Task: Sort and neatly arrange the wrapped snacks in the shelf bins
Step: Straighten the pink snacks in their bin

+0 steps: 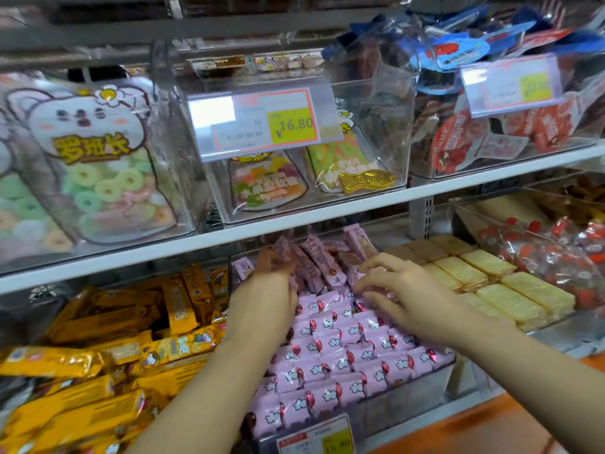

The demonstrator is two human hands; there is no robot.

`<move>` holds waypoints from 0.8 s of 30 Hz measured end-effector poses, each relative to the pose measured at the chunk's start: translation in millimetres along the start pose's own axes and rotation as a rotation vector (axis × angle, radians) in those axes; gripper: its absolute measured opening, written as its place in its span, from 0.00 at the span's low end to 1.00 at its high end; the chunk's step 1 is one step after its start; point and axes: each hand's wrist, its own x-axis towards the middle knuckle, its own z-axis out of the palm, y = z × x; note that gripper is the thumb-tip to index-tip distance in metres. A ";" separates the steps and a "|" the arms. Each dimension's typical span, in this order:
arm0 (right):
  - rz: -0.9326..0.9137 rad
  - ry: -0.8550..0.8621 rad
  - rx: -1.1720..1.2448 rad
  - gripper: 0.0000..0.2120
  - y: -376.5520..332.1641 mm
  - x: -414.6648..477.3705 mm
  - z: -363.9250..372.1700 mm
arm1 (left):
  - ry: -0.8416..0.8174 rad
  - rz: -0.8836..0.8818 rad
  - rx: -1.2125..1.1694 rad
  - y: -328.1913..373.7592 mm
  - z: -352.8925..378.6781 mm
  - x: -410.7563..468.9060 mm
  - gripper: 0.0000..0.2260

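Passing neat rows of pink wrapped snacks [330,365] in the near part of the lower shelf's middle bin [402,407]. Gripping a loose packet [283,249] in the left hand [271,286]. Bending the right hand [406,290] fingers [373,261] over others (pinching or only pressing, cannot tell). Likely handling as light, crinkly and slippery, so pinching mid-length rather than by crimped ends. Facing the tumbled heap [324,257] at the back.

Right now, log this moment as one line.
left hand: grips pink packs at bin back | right hand: fingers on pink packs | front rows: neat
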 end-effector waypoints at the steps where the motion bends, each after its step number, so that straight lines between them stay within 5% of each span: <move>1: 0.005 0.020 0.019 0.08 -2.4 -0.5 -1.6 | -0.021 -0.014 0.026 -0.3 -0.8 -1.1 0.15; 6: 0.042 0.359 0.139 0.12 -5.8 -5.0 -12.5 | -0.016 0.003 0.181 -1.2 -3.1 -6.0 0.17; 11: 0.279 0.587 0.388 0.10 -8.2 -19.8 -10.0 | 0.015 0.114 0.164 13.1 -5.4 -11.0 0.16; 24: 0.513 0.722 0.812 0.09 6.1 -39.3 -22.1 | -0.100 0.353 -0.035 58.1 6.6 9.8 0.11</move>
